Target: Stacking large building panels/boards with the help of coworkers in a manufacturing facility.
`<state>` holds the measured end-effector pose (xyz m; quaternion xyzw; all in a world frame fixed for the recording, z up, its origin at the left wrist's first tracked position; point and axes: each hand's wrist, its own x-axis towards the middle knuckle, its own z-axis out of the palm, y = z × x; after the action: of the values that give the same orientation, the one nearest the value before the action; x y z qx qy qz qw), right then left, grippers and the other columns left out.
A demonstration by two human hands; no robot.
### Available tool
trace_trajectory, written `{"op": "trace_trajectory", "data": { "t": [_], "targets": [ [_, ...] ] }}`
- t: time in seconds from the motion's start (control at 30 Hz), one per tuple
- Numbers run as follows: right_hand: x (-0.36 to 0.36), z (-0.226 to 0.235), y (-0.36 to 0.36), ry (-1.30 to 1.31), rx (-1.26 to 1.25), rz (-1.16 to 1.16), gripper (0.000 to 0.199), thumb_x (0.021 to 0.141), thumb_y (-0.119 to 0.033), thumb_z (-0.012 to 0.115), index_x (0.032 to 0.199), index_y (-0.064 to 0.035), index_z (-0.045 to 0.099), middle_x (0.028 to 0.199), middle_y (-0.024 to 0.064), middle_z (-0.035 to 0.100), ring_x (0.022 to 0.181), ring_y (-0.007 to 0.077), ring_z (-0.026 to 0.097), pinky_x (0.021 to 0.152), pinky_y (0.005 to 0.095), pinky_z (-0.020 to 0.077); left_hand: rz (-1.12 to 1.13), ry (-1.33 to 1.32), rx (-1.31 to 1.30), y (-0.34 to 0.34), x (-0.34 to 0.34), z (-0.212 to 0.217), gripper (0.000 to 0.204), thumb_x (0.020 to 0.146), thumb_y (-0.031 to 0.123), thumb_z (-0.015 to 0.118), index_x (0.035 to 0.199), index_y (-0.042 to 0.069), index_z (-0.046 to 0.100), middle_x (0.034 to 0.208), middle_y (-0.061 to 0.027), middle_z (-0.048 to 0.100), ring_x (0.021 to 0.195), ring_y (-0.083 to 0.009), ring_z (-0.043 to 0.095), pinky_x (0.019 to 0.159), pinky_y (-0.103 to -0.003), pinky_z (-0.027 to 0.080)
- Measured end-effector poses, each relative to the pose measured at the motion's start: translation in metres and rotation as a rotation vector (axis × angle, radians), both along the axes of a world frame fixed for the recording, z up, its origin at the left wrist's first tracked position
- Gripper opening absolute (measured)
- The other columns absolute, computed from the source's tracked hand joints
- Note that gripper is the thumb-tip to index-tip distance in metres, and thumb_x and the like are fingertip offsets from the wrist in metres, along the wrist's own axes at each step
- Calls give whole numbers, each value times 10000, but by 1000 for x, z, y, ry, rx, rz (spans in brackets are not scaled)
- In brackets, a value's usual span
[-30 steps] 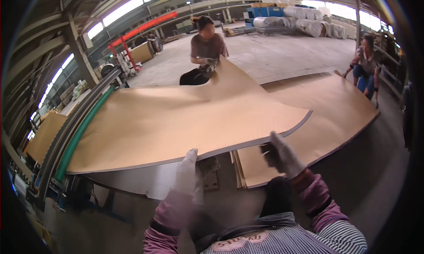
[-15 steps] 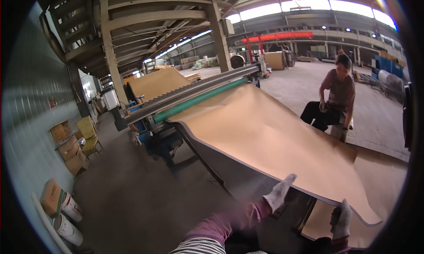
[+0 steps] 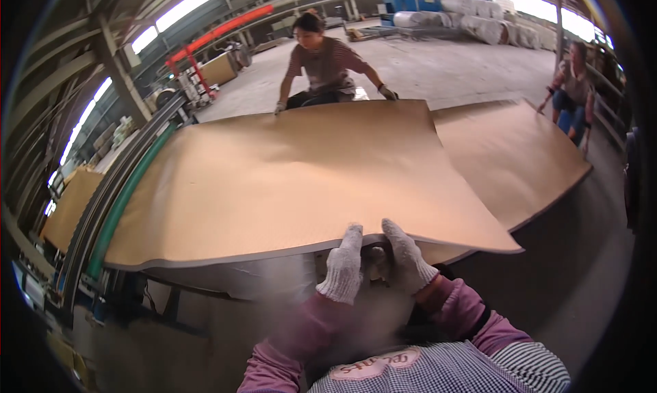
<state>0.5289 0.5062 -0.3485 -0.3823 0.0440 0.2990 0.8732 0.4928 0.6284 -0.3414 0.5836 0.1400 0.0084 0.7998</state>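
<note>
A large brown sheet with a grey underside stretches in front of me, its near edge lifted and slightly wavy. My left hand, in a pale knit glove, pinches that near edge, tips on the top face. Just to its right, my gloved right hand grips the same edge, which bows up a little between the two. Fingers under the sheet are mostly hidden. A second brown sheet lies partly beneath the first at the right. On the far edge, a co-worker's gloved hands touch the upper sheet.
At the left, the sheet meets a machine with a green roller and a dark toothed rail. A crouching co-worker is across from me; another person holds the second sheet's far right corner. Wrapped rolls lie far back.
My view has swung right, bringing the second person into sight. My hands have drawn closer together on the near edge. The co-worker opposite now has both hands at the far edge.
</note>
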Motion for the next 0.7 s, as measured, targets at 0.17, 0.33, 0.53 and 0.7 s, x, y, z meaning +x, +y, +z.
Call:
{"op": "trace_trajectory", "data": {
  "t": [0.17, 0.33, 0.53, 0.7],
  "targets": [
    [42, -22, -62, -144, -465, -146, 367, 916, -409, 511, 748, -85, 556, 564, 35, 517, 428, 132, 474, 381, 267, 363, 180, -98, -397, 58, -4, -19, 498, 930, 508, 457, 1128, 69, 583, 930, -99, 653, 823, -232, 610, 720, -417, 498],
    [55, -6, -104, -259, -637, -157, 424, 914, -425, 514, 680, -76, 571, 548, 40, 525, 390, 139, 465, 359, 266, 365, 610, -238, -308, 194, -66, -14, 552, 848, 476, 576, 1231, 81, 528, 1158, -119, 591, 1013, -275, 587, 836, -440, 487],
    [107, -39, -193, -334, -523, -356, 380, 929, -392, 508, 602, -204, 468, 451, -45, 424, 312, 77, 376, 289, 218, 296, 1140, -16, 393, 300, -98, -48, 483, 827, 296, 630, 1158, -46, 546, 1129, -148, 584, 981, -255, 577, 850, -347, 477],
    [105, -5, -213, -148, -753, -277, 420, 859, -473, 561, 557, -202, 449, 414, -46, 386, 270, 101, 310, 260, 251, 240, 1208, 143, 171, 307, -105, -49, 557, 783, 226, 685, 1206, -92, 512, 1242, -214, 522, 1096, -318, 531, 900, -409, 439]
  ]
}}
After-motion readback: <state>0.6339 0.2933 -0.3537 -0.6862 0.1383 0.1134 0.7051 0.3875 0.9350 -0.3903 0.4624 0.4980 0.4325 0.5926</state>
